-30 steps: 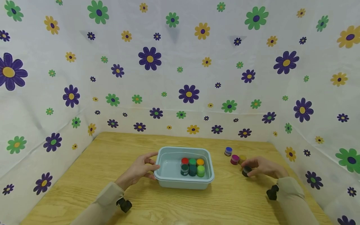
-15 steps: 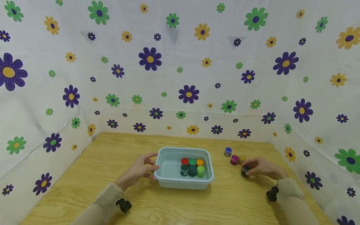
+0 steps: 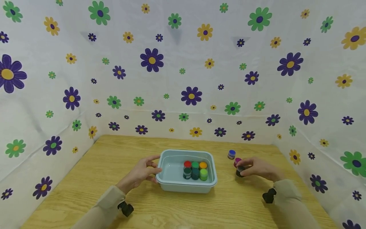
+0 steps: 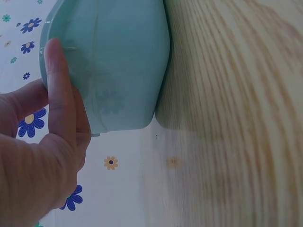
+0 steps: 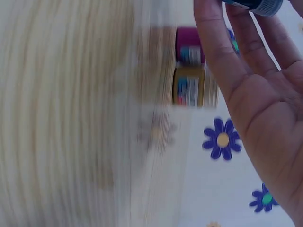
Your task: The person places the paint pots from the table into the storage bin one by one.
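Observation:
My left hand (image 3: pixel 138 174) grips the left end of a pale blue plastic tub (image 3: pixel 187 183), its thumb at the rim; the tub's outer wall (image 4: pixel 123 71) fills much of the left wrist view. Inside, toward the right, several small paint jars (image 3: pixel 195 173) stand in two rows, with red, green, orange, dark and lime lids. My right hand (image 3: pixel 258 168) pinches a black paint jar (image 3: pixel 239 172) between thumb and fingers, right of the tub. In the right wrist view this jar (image 5: pixel 266 6) is cut off at the top edge and held up off the table.
Beyond my right hand stand a magenta paint jar (image 3: pixel 237 161) and a blue one (image 3: pixel 231 154). A mustard jar (image 5: pixel 188 87) stands beside the magenta one, hidden by my hand in the head view. Flower-printed sheets (image 3: pixel 171 79) enclose the wooden table (image 3: pixel 120 146).
My right hand has moved left with the black jar, from near the mustard jar toward the tub, and now covers the mustard jar. The left hand and the tub have stayed put.

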A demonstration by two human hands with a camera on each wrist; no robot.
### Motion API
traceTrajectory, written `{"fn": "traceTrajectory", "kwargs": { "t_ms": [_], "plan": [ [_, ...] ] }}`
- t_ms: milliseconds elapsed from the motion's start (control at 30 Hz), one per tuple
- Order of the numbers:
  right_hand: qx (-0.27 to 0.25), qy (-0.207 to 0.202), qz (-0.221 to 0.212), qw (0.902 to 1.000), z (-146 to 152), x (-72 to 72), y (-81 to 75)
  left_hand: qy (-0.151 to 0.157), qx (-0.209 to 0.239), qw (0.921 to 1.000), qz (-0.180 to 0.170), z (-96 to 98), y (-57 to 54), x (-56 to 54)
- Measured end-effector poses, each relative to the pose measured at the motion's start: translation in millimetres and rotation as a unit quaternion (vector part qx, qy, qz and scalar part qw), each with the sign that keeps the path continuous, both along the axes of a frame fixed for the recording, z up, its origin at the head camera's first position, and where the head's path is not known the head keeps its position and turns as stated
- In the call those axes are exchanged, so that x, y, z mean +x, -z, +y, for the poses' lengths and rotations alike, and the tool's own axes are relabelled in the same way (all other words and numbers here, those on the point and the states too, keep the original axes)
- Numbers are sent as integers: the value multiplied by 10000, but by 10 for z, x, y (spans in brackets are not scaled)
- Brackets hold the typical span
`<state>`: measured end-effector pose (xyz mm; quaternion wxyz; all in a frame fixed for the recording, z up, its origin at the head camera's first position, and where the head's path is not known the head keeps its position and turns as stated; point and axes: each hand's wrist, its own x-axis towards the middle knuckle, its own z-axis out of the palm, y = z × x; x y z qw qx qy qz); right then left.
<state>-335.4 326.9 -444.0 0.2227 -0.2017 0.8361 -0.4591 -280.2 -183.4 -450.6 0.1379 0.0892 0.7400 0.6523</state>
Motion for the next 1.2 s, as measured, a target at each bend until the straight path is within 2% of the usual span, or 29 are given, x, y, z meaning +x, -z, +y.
{"fn": "traceTrajectory", "kwargs": {
  "t_ms": [133,267,433,667,933,1200],
  "plan": [
    [-81,-2,-43,10000,-151,-14,8,15,28,10000,-2,-1,-2,-9],
    [-34,71,110,9999,-308,-20,-17,23,32,10000,-19,2,2,-10],
    [-192,156,296,9993,-523,-24,-107,40,30,10000,23,5,2,-5],
    [-492,358,171,9980,-812,-7,-268,57,-2,10000,19,-13,9,-15],
    [-899,55,221,9957,-1073,-31,-290,25,43,10000,-5,-24,26,-4],
    [-690,176,485,9963,-1329,11,-340,32,71,10000,-20,-17,19,-13]
  ]
}}
